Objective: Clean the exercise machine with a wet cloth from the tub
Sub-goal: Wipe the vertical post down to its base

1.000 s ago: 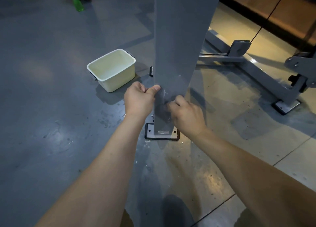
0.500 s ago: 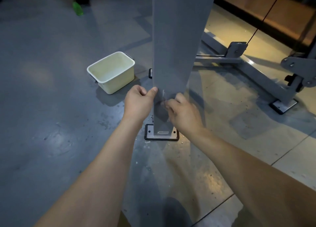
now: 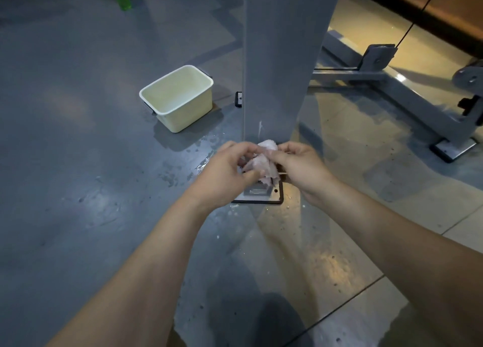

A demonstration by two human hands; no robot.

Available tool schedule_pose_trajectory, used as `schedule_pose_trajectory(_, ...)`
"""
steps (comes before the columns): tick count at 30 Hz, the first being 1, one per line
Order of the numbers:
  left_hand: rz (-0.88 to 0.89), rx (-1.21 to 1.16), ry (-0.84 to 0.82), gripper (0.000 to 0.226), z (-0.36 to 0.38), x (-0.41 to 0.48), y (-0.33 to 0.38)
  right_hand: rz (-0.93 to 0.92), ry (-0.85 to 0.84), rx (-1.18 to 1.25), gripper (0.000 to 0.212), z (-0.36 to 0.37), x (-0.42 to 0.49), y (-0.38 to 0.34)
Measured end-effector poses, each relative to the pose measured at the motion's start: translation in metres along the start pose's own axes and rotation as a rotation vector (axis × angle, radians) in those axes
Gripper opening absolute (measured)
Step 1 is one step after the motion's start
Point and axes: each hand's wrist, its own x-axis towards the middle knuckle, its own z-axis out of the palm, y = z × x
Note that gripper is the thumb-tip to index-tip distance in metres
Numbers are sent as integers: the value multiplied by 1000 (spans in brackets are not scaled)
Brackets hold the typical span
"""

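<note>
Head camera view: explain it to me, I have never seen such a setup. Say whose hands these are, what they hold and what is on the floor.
No robot here: a person wears a camera on the head, looking down at their own two bare hands. The left hand and right hand both pinch a crumpled pale cloth in front of the exercise machine's grey upright post, just above its base plate. On the floor to the left stands a cream tub, with wet patches nearby. More machine frame lies to the right.
</note>
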Motion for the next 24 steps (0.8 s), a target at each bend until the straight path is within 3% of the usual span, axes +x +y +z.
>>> schedule_pose_trajectory(4, 14, 55, -41, 56, 3, -1, -8, 184, -167, 202, 19, -2, -6, -8)
schedule_pose_trajectory(8, -10, 91, 15, 11, 3, 5, -13, 266, -177, 141, 22, -2, -9, -6)
schedule_pose_trajectory(9, -54, 57, 22, 3, 1, 7, -13, 261, -168, 136, 23, -2, -8, -5)
schedule_pose_trajectory(13, -219, -116, 25, 28, -1, 7, -12, 209, -239, 209, 29, -5, -9, -5)
schedule_pose_trajectory(17, -331, -279, 19, 35, -1, 8, -8, 105, -284, 99, 18, -1, -11, 3)
schedule_pose_trajectory(20, -448, -387, 32, 33, -2, 8, -8, 109, -222, 119, 20, -3, -8, 4)
schedule_pose_trajectory(24, -416, -439, -2, 21, -2, 7, -9, 54, -269, 176, 20, 1, -9, 2)
